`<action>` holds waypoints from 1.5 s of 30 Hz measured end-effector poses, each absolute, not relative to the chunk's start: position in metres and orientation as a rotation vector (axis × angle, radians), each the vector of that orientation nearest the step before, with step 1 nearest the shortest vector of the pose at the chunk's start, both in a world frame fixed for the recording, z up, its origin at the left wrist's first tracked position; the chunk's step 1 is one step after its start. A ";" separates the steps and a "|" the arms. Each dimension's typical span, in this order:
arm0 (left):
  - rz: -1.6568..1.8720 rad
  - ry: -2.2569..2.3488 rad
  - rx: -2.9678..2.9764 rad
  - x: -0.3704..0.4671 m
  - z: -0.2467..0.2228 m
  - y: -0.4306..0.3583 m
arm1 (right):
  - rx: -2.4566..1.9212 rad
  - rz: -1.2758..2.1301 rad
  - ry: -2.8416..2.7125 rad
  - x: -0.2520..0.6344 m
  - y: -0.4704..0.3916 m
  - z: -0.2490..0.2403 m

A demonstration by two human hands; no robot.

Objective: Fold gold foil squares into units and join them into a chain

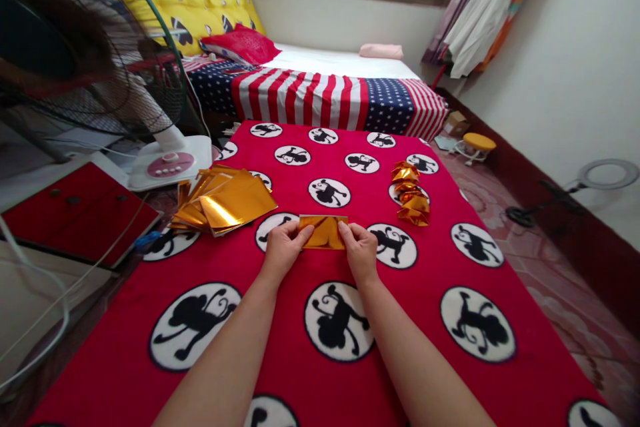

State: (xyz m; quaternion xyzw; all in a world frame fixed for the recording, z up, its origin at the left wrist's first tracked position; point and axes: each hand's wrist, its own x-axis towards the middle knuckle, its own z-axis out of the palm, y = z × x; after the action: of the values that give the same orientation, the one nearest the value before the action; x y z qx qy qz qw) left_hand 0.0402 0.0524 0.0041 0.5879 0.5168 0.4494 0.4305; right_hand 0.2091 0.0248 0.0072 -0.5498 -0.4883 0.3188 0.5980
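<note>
Between my two hands is a folded sheet of gold foil paper (324, 232), a flat rectangle with a pale strip along its far edge. My left hand (285, 248) pinches its left end, thumb on top. At the right end, my right hand (361, 250) grips it the same way. To the left lies a fanned stack of gold foil sheets (237, 203), some with pale undersides showing. On the right, several folded gold foil pieces (413, 195) sit in a row, nested against each other.
A red cloth (400, 320) with monkey prints covers the table. At left stand a fan (170, 157) and a red panel (75, 207). A bed (320, 97) is beyond the far edge. A yellow stool (479, 142) and a ring light (607, 173) are at right.
</note>
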 end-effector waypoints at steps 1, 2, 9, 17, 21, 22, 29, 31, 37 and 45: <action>1.121 1.297 1.468 0.040 0.004 0.052 | -1.271 0.736 -1.132 0.209 0.025 0.007; 1.121 1.304 1.470 0.040 0.004 0.053 | -1.268 0.732 -1.132 0.209 0.025 0.007; 1.122 1.315 1.465 0.041 0.005 0.053 | -1.273 0.698 -1.146 0.210 0.025 0.007; 1.167 1.316 1.420 0.042 0.005 0.052 | -1.293 0.683 -1.154 0.208 0.023 0.009; 1.178 1.316 1.405 0.042 0.002 0.052 | -1.289 0.673 -1.170 0.209 0.023 0.008; 1.180 1.323 1.408 0.042 0.002 0.053 | -1.291 0.670 -1.176 0.209 0.023 0.008; 1.202 1.393 1.443 0.042 0.002 0.053 | -1.310 0.652 -1.191 0.209 0.024 0.006; 1.197 1.416 1.466 0.042 0.005 0.052 | -1.320 0.637 -1.206 0.208 0.023 0.006; 1.181 1.577 1.687 0.041 0.011 0.048 | -1.377 0.589 -1.241 0.209 0.024 0.002; 0.944 1.879 1.942 0.040 0.017 0.043 | -1.463 0.405 -1.391 0.211 0.025 -0.001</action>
State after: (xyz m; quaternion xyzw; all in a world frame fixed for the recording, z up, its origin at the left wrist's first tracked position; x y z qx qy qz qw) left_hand 0.0402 0.0431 0.0167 0.6718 0.6501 0.3265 0.1391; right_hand 0.2108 0.0252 -0.0014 -0.6088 -0.5790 0.1686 0.5154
